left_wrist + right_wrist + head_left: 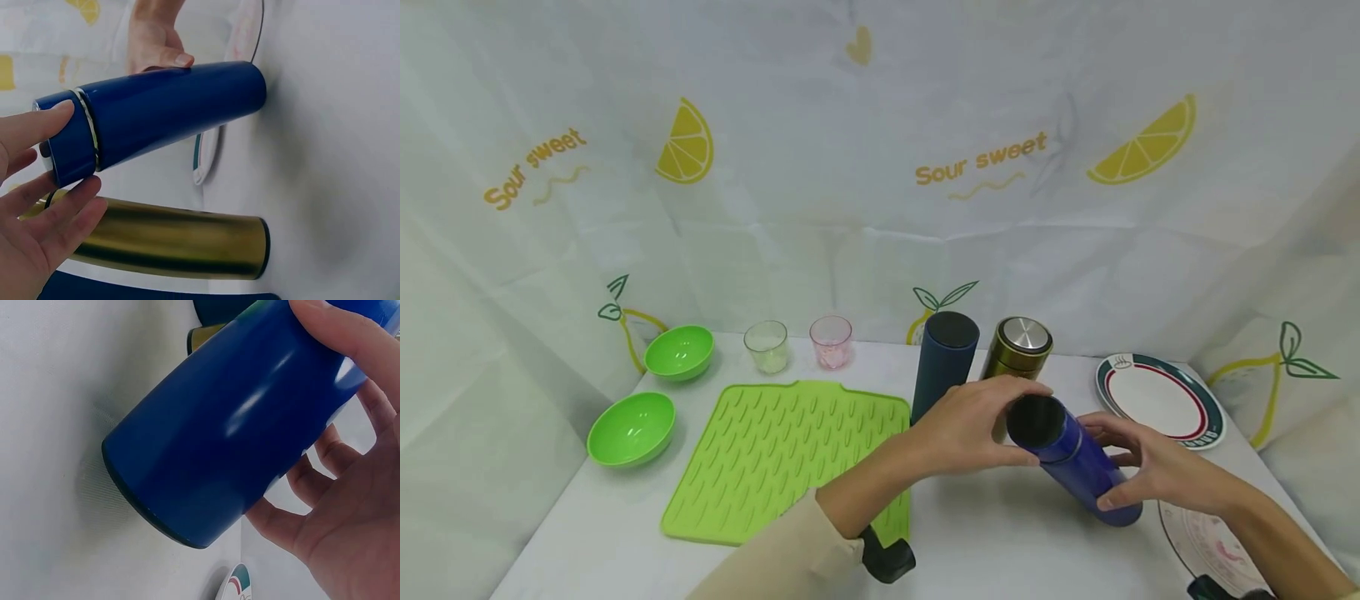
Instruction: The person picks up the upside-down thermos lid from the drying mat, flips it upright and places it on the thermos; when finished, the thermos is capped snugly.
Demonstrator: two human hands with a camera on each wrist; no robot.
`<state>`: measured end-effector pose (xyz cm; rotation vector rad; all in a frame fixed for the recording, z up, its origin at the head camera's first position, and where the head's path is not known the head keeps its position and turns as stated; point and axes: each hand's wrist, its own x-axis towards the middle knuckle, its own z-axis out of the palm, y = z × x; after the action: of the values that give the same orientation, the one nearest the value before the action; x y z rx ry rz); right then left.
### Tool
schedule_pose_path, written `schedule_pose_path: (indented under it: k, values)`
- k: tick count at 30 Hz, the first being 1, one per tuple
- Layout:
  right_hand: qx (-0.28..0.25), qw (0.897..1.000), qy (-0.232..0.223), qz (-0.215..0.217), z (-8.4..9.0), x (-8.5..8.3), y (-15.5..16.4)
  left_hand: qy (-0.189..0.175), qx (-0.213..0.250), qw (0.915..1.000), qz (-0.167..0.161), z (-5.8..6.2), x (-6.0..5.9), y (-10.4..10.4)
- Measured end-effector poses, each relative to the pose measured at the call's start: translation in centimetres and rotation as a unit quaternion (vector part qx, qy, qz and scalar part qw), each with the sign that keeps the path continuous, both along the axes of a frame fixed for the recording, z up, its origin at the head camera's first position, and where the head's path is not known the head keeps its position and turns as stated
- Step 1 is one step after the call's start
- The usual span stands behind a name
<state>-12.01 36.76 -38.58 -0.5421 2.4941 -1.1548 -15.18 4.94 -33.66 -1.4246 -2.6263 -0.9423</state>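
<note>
Both hands, left hand (970,429) and right hand (1157,471), hold the tilted blue flask (1071,458).

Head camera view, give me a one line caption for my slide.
Two hands, left hand and right hand, hold a tilted blue flask above a white table, beside a green mat.

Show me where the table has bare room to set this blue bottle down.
Bare tabletop lies in front of the green mat, between it and the near right plate, below the blue bottle that both hands hold. A smaller strip runs behind the mat, before the two cups. It is crowded around the dark flask, gold flask and rimmed plate.
</note>
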Motion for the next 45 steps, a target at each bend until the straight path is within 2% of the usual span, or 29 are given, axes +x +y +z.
schedule_pose_path:
  k: [10, 17, 19, 21, 26, 28, 30, 35, 37, 39, 42, 44, 45]
  values:
    - [-0.006, 1.000, 0.008, 0.014, 0.20, -0.01, -0.39, -0.004, -0.011, 0.9999, 0.005, -0.01, -0.03, -0.11]
    - [-0.015, 0.999, 0.014, 0.032, 0.38, 0.01, -0.55, -0.041, 0.009, 0.9969, -0.066, 0.31, -0.22, -0.49]
    - [-0.017, 0.999, 0.020, 0.037, 0.39, 0.00, -0.58, -0.042, 0.007, 0.9964, -0.074, 0.38, -0.20, -0.55]
    - [-0.016, 0.999, 0.018, 0.037, 0.40, -0.03, -0.60, -0.041, 0.001, 0.9973, -0.061, 0.34, -0.07, -0.54]
    - [0.001, 1.000, 0.000, 0.024, 0.34, -0.11, -0.56, -0.019, -0.013, 0.9995, 0.022, -0.01, 0.41, -0.01]
    - [0.004, 1.000, -0.004, 0.021, 0.31, -0.10, -0.53, -0.018, -0.012, 0.9992, 0.033, -0.03, 0.49, 0.16]
    - [0.002, 1.000, -0.003, 0.024, 0.33, -0.06, -0.52, -0.023, -0.007, 0.9995, 0.018, 0.10, 0.46, 0.11]
    - [-0.002, 1.000, 0.000, 0.027, 0.36, 0.10, -0.44, -0.053, 0.007, 0.9967, -0.062, 0.53, 0.14, -0.27]
    - [-0.004, 1.000, -0.002, 0.026, 0.35, 0.16, -0.46, -0.054, 0.006, 0.9958, -0.074, 0.67, 0.13, -0.35]
    - [-0.005, 1.000, -0.002, 0.024, 0.34, 0.23, -0.51, -0.038, 0.003, 0.9977, -0.055, 0.71, 0.25, -0.31]
    - [-0.004, 1.000, 0.005, 0.020, 0.32, 0.28, -0.71, -0.012, 0.001, 0.9999, 0.004, 0.60, 0.52, -0.08]
    - [-0.005, 1.000, 0.006, 0.018, 0.31, 0.29, -0.84, -0.006, 0.003, 0.9993, 0.036, 0.50, 0.64, 0.07]
    - [-0.005, 1.000, 0.007, 0.017, 0.30, 0.29, -0.90, -0.007, 0.006, 0.9991, 0.041, 0.48, 0.65, 0.11]
